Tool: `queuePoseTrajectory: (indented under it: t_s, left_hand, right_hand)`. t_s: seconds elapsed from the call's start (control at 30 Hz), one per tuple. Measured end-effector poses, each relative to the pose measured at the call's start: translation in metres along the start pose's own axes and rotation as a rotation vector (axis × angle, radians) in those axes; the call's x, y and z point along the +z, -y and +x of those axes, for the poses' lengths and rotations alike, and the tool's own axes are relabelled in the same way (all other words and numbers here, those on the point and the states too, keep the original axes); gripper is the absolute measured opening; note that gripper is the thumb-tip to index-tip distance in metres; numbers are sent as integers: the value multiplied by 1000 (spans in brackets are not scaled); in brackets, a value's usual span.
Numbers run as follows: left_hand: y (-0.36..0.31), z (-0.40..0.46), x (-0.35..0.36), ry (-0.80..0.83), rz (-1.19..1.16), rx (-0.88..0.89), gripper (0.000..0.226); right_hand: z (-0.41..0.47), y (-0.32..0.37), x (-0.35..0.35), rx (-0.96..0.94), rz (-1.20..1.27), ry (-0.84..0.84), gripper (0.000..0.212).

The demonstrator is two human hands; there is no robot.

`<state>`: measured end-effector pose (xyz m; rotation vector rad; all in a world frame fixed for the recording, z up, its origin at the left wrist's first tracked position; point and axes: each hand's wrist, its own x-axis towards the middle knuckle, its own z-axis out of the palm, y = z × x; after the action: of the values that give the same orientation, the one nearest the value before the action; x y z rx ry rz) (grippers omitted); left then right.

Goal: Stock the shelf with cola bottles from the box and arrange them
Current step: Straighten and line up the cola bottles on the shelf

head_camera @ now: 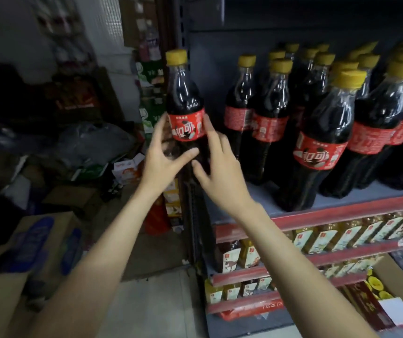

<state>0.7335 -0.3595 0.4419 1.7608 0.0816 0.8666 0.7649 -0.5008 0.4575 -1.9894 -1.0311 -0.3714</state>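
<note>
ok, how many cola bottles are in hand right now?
1. The cola bottle is upright, just left of the shelf, left hand gripping its lower body, right hand touching its right side. Other bottles stand on the shelf.

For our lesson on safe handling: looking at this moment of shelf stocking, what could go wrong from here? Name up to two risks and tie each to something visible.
1. The held cola bottle sits between spread fingers of the left hand and right hand, neither wrapped firmly round it, so it might slip.
2. It is at the shelf's left end; swung in carelessly, it could topple the nearest standing bottle.
</note>
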Motion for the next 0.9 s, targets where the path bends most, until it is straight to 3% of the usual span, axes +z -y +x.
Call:
queuePoseTrajectory:
  t_s: [0.17,0.33,0.43,0.57,0.73,0.83,0.9]
  left_hand:
    - [21,59,17,-59,124,104,83]
    - [53,88,33,-81,153,77,78]
    - [62,104,32,2,123,47,80]
    - [70,119,28,152,124,142,71]
    - [71,115,33,189,49,145,63]
    - [66,111,39,177,-154,-10,54]
    - [65,113,40,116,-89,-35,49]
  right_hand:
    - [57,-12,34,157,-14,-78,84]
    - [86,-24,48,368,-3,-8,92]
    - [97,-30,54,366,35,-12,97]
    - [113,-44,59,382,69,-52,96]
    - [116,-46,61,398,50,-77,95]
    - [100,-35,47,315,21,-55,84]
    - [76,-23,33,259,28,-51,79]
